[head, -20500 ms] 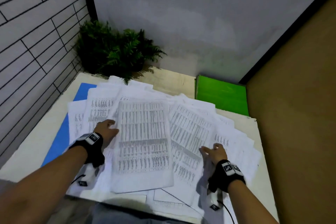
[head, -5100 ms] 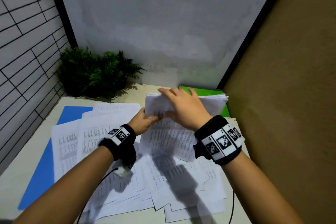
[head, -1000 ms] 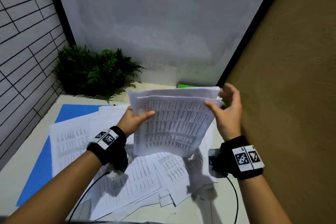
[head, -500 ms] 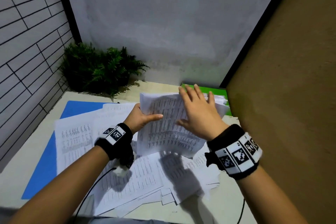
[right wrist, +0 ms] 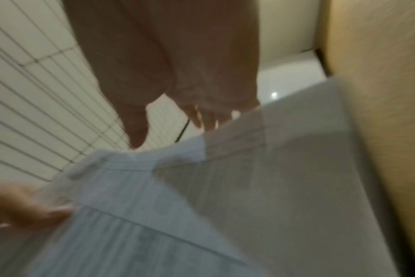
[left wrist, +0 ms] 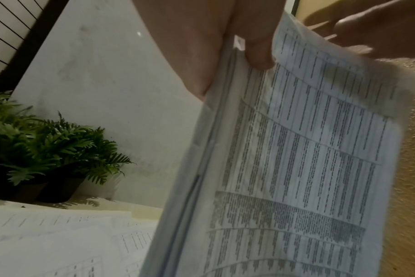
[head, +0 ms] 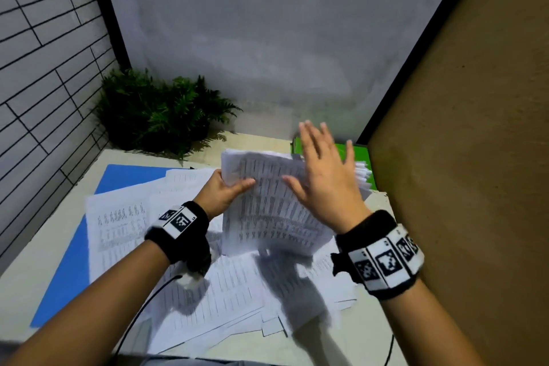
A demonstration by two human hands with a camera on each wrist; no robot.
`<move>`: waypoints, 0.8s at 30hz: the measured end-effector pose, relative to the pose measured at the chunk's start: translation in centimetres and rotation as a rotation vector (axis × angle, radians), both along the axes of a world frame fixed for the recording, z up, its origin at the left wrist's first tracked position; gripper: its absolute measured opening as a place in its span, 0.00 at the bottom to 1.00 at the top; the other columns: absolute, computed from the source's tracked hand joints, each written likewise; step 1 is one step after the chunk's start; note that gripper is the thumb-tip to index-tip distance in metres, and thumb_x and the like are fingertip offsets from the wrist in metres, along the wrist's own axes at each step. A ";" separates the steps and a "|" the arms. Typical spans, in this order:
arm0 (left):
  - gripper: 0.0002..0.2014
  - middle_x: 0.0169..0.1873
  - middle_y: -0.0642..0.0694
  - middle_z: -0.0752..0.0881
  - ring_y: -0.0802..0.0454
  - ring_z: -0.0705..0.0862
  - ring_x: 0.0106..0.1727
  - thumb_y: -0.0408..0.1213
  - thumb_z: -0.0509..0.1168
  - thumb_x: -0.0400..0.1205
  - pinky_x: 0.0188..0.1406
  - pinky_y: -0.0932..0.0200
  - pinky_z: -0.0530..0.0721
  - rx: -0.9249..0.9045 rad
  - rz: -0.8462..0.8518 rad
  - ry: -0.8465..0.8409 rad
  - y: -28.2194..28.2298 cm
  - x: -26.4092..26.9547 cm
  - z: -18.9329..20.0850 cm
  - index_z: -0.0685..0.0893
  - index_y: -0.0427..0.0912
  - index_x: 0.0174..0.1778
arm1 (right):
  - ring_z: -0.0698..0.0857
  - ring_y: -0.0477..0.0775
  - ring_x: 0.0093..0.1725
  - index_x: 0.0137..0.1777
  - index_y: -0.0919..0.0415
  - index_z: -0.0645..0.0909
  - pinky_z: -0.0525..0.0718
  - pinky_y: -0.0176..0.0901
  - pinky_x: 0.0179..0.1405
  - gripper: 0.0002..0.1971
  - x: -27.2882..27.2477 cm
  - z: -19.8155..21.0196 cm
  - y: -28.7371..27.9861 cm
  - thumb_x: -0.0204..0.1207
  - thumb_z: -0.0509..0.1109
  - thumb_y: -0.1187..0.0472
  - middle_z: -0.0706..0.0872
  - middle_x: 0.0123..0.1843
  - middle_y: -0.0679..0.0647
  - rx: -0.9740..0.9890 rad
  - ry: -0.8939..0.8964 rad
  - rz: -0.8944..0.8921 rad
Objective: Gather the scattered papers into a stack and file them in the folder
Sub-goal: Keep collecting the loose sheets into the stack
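A thick stack of printed papers (head: pixel 267 211) is held tilted up above the table. My left hand (head: pixel 234 184) grips its left edge, thumb on the front and fingers (left wrist: pixel 256 46) behind the stack (left wrist: pixel 296 159). With its fingers straight and spread, my right hand (head: pixel 322 178) lies flat over the stack's upper right part; the right wrist view shows the palm (right wrist: pixel 178 65) above the blurred stack (right wrist: pixel 225 206). Contact with the paper cannot be told. Loose sheets (head: pixel 208 291) lie scattered beneath. A green folder (head: pixel 361 151) shows behind the stack.
A blue folder (head: pixel 118 178) lies under the loose sheets at the left. A potted fern (head: pixel 157 116) stands in the far left corner. A brown wall (head: pixel 460 157) borders the table on the right, a tiled wall (head: pixel 44 68) on the left.
My right hand let go of the stack's right edge, swung over its front face with fingers straight, and has now reached past the top edge. The left hand keeps its grip.
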State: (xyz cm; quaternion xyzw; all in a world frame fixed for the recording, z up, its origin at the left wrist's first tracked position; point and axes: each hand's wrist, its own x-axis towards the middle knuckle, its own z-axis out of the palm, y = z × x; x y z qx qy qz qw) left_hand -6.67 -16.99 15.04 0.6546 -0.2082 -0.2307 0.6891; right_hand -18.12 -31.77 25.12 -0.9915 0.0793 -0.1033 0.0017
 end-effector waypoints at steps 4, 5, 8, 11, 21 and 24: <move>0.03 0.33 0.58 0.91 0.68 0.87 0.38 0.39 0.68 0.75 0.47 0.58 0.83 0.044 -0.016 -0.020 0.4 0.0 0.0 0.83 0.51 0.42 | 0.52 0.55 0.83 0.81 0.58 0.48 0.51 0.68 0.78 0.43 -2.0 -0.1 -3.2 0.74 0.62 0.40 0.54 0.84 0.53 0.001 0.145 -0.086; 0.08 0.34 0.61 0.91 0.67 0.88 0.40 0.47 0.71 0.71 0.43 0.62 0.84 0.031 -0.046 -0.015 0.4 0.0 0.2 0.83 0.51 0.43 | 0.55 0.55 0.82 0.81 0.58 0.51 0.53 0.65 0.77 0.41 -2.4 -0.3 -4.1 0.73 0.66 0.43 0.58 0.83 0.53 0.055 0.131 -0.118; 0.32 0.36 0.61 0.91 0.65 0.89 0.42 0.66 0.75 0.50 0.38 0.71 0.85 -0.003 -0.074 -0.009 0.3 0.2 0.4 0.83 0.50 0.44 | 0.80 0.51 0.62 0.65 0.62 0.76 0.72 0.42 0.62 0.25 -2.7 -0.5 -6.6 0.69 0.75 0.59 0.81 0.63 0.60 0.357 -0.216 -0.069; 0.35 0.37 0.59 0.92 0.63 0.89 0.42 0.64 0.78 0.45 0.39 0.69 0.85 -0.063 -0.117 -0.001 0.1 0.8 1.1 0.83 0.51 0.45 | 0.79 0.30 0.37 0.49 0.57 0.80 0.75 0.24 0.41 0.17 -2.5 -2.1 -7.9 0.62 0.79 0.65 0.84 0.43 0.54 1.029 -0.345 -0.118; 0.17 0.37 0.59 0.90 0.64 0.86 0.45 0.29 0.74 0.68 0.41 0.73 0.83 -0.118 -0.004 -0.176 0.9 0.1 5.3 0.87 0.60 0.41 | 0.87 0.39 0.37 0.38 0.55 0.89 0.85 0.31 0.41 0.11 -2.3 -4.9 -7.1 0.54 0.79 0.66 0.91 0.35 0.41 1.527 -0.496 0.036; 0.26 0.45 0.67 0.90 0.68 0.85 0.53 0.39 0.78 0.58 0.48 0.75 0.80 -0.145 -0.213 -0.210 2.0 -0.3 5.7 0.86 0.66 0.50 | 0.85 0.35 0.36 0.36 0.49 0.89 0.82 0.26 0.38 0.15 -2.3 -5.6 -7.1 0.53 0.76 0.70 0.90 0.35 0.39 1.455 -0.438 0.061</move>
